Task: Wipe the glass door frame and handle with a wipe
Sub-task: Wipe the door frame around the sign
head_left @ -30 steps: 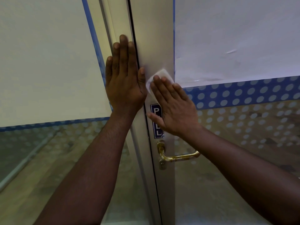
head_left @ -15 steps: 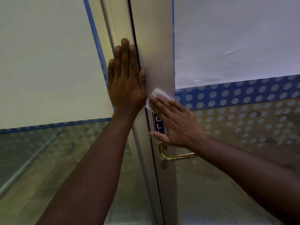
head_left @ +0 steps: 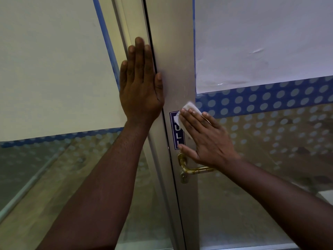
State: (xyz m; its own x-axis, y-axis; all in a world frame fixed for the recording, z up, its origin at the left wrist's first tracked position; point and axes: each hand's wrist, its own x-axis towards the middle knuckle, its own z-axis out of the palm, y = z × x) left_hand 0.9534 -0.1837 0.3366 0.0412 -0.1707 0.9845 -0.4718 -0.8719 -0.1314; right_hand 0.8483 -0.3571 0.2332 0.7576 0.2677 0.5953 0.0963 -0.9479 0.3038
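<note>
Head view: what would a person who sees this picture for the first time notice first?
First, the two hands at the centre: the left hand lies flat against the door frame, while the right hand presses a white wipe onto it, half covering a blue sign. Just below shines the brass handle, not yet touched by the wipe.

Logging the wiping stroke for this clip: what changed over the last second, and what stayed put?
The right hand, pressing the white wipe flat against the grey metal door frame, slid down the frame toward the brass lever handle, now covering part of the blue PULL sticker. The left hand stayed flat against the frame edge; nothing was picked up or released.
</note>
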